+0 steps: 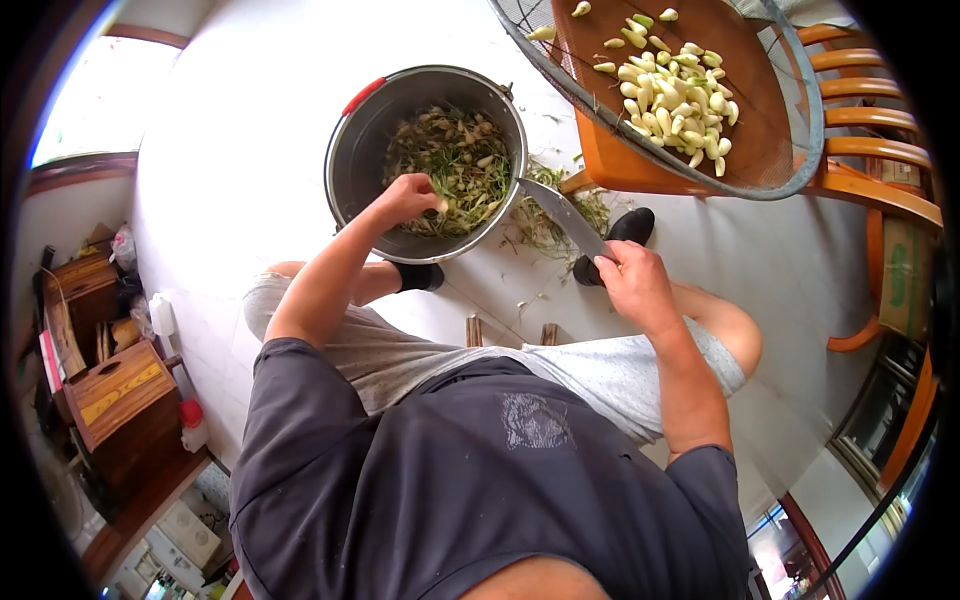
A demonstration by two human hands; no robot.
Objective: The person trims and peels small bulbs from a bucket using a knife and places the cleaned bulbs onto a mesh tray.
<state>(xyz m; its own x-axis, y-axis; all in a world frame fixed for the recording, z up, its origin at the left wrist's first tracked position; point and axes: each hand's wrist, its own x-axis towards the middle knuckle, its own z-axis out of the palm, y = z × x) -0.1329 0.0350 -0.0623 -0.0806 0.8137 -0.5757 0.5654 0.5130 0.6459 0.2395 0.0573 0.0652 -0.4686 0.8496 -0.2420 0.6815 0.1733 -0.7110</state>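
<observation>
My left hand [408, 198] is over the near side of a metal bucket [343, 190], fingers closed in a pinch with a small pale bulb [441, 205] at their tips. The bucket holds unpeeled bulbs with green stems and roots [460, 160]. My right hand [635, 286] grips the handle of a kitchen knife [568, 218], its broad blade pointing up and left toward the bucket's rim. At upper right, a round mesh sieve [806, 110] carries a pile of trimmed white bulbs [685, 105].
The sieve rests on a wooden chair [625, 165] with a slatted back. Green trimmings [550, 215] lie on the pale tiled floor between the bucket and my shoe [632, 226]. Wooden furniture [115, 390] stands at left.
</observation>
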